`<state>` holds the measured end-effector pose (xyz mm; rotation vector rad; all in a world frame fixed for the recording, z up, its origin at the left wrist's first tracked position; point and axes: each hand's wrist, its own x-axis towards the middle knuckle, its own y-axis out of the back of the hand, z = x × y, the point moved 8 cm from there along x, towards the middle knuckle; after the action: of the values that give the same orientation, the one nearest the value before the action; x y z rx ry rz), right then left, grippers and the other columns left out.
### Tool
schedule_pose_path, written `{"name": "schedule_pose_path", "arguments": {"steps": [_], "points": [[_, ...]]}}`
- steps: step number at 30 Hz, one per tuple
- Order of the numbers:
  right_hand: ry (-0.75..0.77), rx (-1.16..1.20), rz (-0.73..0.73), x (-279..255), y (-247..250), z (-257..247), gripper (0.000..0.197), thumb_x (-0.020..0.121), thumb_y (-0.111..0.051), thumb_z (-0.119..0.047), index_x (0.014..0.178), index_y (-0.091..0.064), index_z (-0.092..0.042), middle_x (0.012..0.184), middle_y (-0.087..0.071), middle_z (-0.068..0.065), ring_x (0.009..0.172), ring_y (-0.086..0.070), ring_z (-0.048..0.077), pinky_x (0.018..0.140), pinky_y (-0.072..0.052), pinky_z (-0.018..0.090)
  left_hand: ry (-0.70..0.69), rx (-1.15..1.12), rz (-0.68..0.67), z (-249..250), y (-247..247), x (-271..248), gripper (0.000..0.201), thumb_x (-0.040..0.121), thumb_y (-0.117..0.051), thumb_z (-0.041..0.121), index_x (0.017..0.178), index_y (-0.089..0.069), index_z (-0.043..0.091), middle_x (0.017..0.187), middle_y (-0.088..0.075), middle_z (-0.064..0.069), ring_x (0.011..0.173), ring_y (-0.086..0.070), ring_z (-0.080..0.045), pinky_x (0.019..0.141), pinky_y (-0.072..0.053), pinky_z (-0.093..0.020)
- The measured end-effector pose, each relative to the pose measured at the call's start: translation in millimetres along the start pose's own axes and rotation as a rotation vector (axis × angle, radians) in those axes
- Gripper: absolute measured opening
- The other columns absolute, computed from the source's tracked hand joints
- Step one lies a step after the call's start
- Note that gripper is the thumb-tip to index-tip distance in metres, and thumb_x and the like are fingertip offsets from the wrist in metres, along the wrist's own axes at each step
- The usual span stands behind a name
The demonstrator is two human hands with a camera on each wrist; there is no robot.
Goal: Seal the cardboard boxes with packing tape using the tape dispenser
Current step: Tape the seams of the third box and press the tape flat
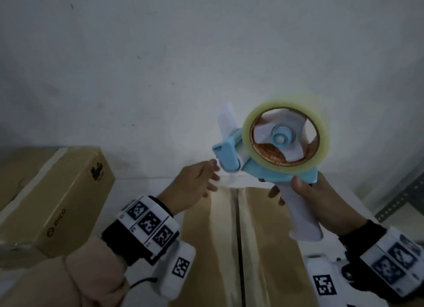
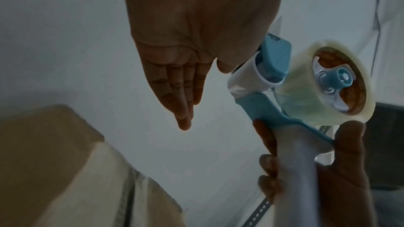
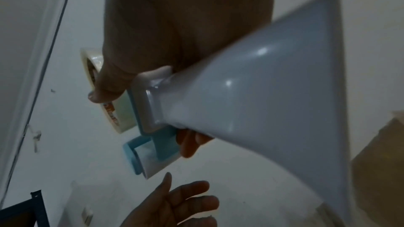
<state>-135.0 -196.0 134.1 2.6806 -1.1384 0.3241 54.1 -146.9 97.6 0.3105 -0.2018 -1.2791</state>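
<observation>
A light-blue and white tape dispenser [image 1: 231, 155] carrying a clear tape roll [image 1: 323, 134] hangs in the air above a cardboard box [image 1: 206, 249]. The box's two top flaps meet at a centre seam [image 1: 238, 238]. My right hand [image 1: 305, 192] grips the dispenser's white handle [image 3: 273, 92], thumb up by the roll [image 2: 306, 96]. Fingers straight, my left hand [image 1: 206, 178] sits just beside the dispenser's front roller [image 2: 244, 78] and holds nothing. From the right wrist, its spread fingers [image 3: 174, 203] show below the blue front end [image 3: 142, 153].
A second, longer cardboard box [image 1: 57, 203] with a printed logo lies to the left, against the white wall. A grey slotted metal shelf post [image 1: 401, 199] stands at the right edge. The wall is close behind the boxes.
</observation>
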Motion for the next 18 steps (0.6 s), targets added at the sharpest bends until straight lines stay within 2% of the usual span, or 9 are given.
{"name": "schedule_pose_path", "arguments": {"steps": [2,5,12,15,18], "points": [[-0.026,0.022,-0.047,8.4,-6.6,2.8,0.064,0.057,-0.068,-0.071,0.095,-0.068,-0.019,0.08,-0.073,-0.004,0.063,-0.066,0.013,0.055,-0.052,0.023,0.081,-0.131,-0.024,-6.8,-4.8,6.5,0.032,0.099,-0.031,0.031,0.087,-0.057,0.016,0.084,-0.064,-0.005,0.063,-0.062,-0.015,0.055,-0.045,-0.025],[-0.058,0.064,-0.123,18.0,-13.9,10.8,0.051,0.057,-0.069,-0.07,0.086,-0.069,-0.028,0.072,-0.07,0.0,0.064,-0.065,0.017,0.06,-0.053,0.027,0.128,-0.262,-0.057,-14.6,-3.7,10.5,0.035,0.1,-0.031,0.027,0.09,-0.061,0.012,0.076,-0.068,-0.005,0.059,-0.065,-0.013,0.051,-0.049,-0.021],[-0.111,0.166,-0.138,31.8,-20.4,40.4,0.051,0.053,-0.076,-0.066,0.078,-0.07,-0.022,0.063,-0.065,0.005,0.058,-0.062,0.018,0.058,-0.052,0.024,0.182,-0.485,-0.11,-32.8,0.3,16.3,0.023,0.093,-0.046,0.008,0.083,-0.065,0.014,0.065,-0.071,0.004,0.058,-0.067,-0.005,0.051,-0.051,-0.016],[-0.111,0.198,-0.142,36.6,-20.9,46.9,0.048,0.054,-0.076,-0.065,0.076,-0.071,-0.022,0.062,-0.065,0.004,0.057,-0.061,0.018,0.057,-0.052,0.024,0.241,-0.562,-0.11,-39.7,0.6,20.5,0.02,0.092,-0.047,0.009,0.082,-0.064,0.01,0.06,-0.068,0.001,0.054,-0.066,-0.007,0.049,-0.052,-0.016],[-0.101,0.239,-0.146,40.5,-19.4,49.3,0.046,0.057,-0.075,-0.064,0.079,-0.071,-0.024,0.063,-0.066,0.002,0.057,-0.061,0.017,0.057,-0.051,0.023,0.283,-0.609,-0.148,-44.2,-1.3,21.7,0.015,0.091,-0.049,0.012,0.087,-0.063,0.007,0.064,-0.069,0.0,0.06,-0.069,-0.009,0.054,-0.055,-0.018]]}}
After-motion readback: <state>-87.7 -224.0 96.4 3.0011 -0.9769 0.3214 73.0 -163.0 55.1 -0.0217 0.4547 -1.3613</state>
